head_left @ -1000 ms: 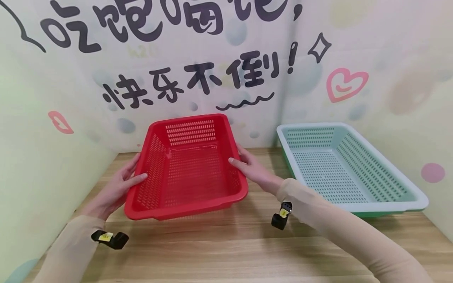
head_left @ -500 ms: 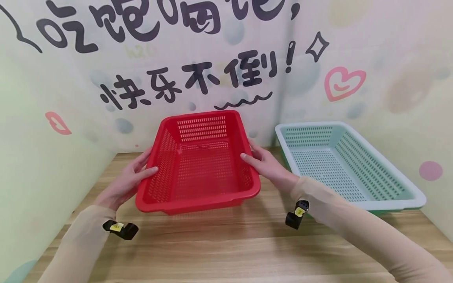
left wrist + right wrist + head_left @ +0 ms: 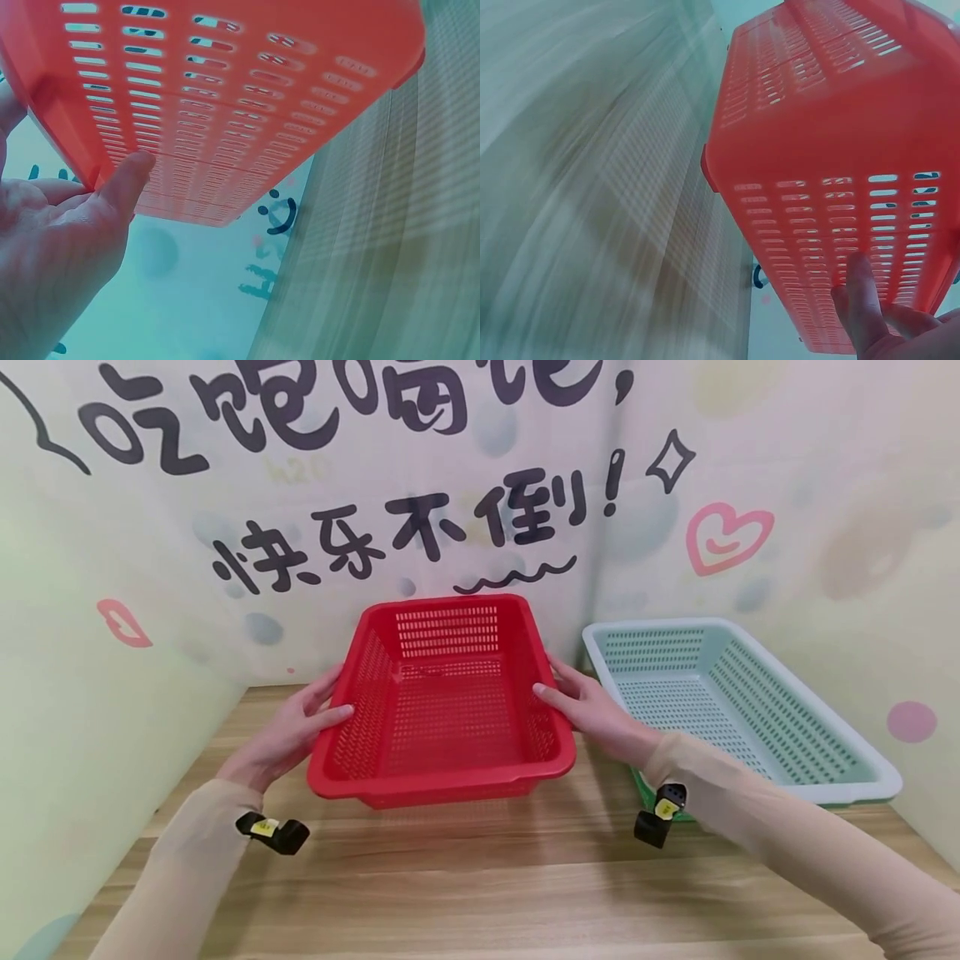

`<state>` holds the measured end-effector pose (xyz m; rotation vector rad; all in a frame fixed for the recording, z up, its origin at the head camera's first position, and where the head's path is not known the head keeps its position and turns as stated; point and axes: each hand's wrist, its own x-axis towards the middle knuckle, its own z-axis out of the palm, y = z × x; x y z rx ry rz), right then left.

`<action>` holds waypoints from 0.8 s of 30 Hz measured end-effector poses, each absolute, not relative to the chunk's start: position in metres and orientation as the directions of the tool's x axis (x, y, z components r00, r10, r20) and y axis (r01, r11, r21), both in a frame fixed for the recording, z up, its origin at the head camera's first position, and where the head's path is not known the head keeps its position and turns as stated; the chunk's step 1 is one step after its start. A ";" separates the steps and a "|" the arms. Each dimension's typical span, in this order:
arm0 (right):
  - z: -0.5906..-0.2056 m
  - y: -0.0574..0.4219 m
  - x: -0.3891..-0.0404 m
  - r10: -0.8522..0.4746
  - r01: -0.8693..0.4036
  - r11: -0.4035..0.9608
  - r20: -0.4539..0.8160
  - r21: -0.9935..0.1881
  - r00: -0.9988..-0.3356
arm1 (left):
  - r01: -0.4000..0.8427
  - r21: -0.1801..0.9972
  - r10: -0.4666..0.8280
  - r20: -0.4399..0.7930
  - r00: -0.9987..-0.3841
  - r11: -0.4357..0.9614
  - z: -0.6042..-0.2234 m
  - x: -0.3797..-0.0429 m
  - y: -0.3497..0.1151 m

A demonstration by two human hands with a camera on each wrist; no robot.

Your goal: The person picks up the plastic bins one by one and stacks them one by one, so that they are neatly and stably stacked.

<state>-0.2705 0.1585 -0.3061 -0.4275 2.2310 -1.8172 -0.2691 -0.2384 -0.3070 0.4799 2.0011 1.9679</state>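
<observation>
A red perforated basket (image 3: 442, 710) hangs in the air above the wooden table, tilted with its far end higher. My left hand (image 3: 300, 735) grips its left rim, thumb over the edge, fingers under the side wall. My right hand (image 3: 585, 706) grips the right rim the same way. From below, the left wrist view shows the red basket (image 3: 225, 97) with my left hand (image 3: 67, 232) against its side. In the right wrist view the red basket (image 3: 832, 172) fills the frame above my right hand (image 3: 877, 315). The basket is empty.
A pale green perforated basket (image 3: 750, 710) rests on the wooden table (image 3: 487, 877) at the right, close to the red one, seemingly nested on a darker green one. Decorated walls close in behind and on both sides. A wrist camera sits on each beige-sleeved forearm.
Both hands have carried the red basket to the right and slightly up, closer to the green basket. The grip on both rims is unchanged.
</observation>
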 end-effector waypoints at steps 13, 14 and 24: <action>-0.299 0.188 -0.262 -0.348 0.000 0.148 -0.052 -0.989 -0.936 | 0.072 0.997 0.514 0.065 -0.855 -0.007 -0.304 -0.282 -0.218; -0.298 0.190 -0.262 -0.348 0.002 0.150 -0.055 -0.989 -0.936 | 0.078 0.997 0.516 0.074 -0.853 -0.014 -0.304 -0.283 -0.217; -0.285 0.213 -0.253 -0.342 -0.012 0.170 -0.047 -0.985 -0.939 | 0.072 0.995 0.563 0.100 -0.820 -0.072 -0.299 -0.286 -0.196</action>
